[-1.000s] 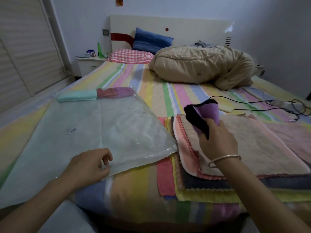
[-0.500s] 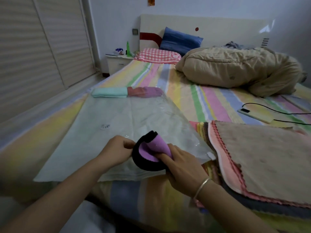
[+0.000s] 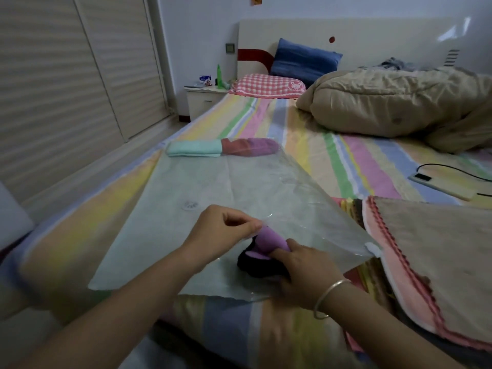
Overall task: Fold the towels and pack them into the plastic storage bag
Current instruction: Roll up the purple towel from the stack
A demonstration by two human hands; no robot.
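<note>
A clear plastic storage bag lies flat on the striped bed. My left hand pinches the upper sheet at the bag's near opening and holds it lifted. My right hand grips a folded purple and black towel right at that opening, partly under the lifted sheet. At the bag's far end lie a folded mint towel and a folded pink-purple towel. A stack of unfolded towels, beige on top with a pink scalloped edge, sits at the right.
A beige duvet is bunched at the back right, behind it a checked pillow and a blue pillow. A phone on a cable lies right of the bag. A nightstand and slatted wardrobe doors are at the left.
My right hand carried the folded towel from above the stack leftward to the bag's opening. My left hand took hold of the bag's upper sheet and raised it. The view swung left.
</note>
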